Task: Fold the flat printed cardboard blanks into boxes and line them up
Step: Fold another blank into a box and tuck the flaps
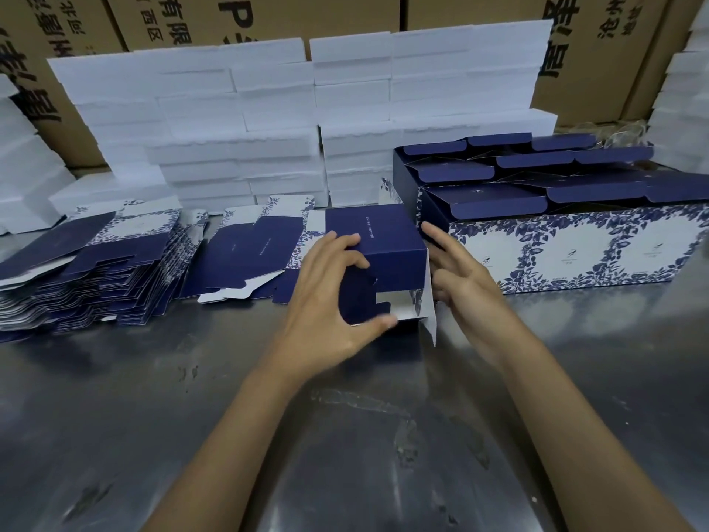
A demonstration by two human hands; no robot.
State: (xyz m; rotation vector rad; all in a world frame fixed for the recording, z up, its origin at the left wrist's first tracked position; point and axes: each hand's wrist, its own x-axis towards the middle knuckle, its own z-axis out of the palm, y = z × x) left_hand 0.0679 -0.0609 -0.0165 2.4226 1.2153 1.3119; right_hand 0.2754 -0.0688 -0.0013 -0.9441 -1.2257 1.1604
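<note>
A half-formed navy box with blue floral print stands on the steel table at centre. My left hand grips its near end, fingers over the top edge and thumb under a navy end flap. My right hand lies against the box's right side with fingers fairly straight. A white inner flap sticks out at the box's lower right. Left of the box, one flat blank lies open, and beyond it a thick pile of flat blanks. Folded boxes stand in rows to the right, lids open.
White foam blocks are stacked in a wall behind the work area, with more at the far left and right edges. Brown shipping cartons with black printing rise behind them. The steel table's near part shows smudges and scratches.
</note>
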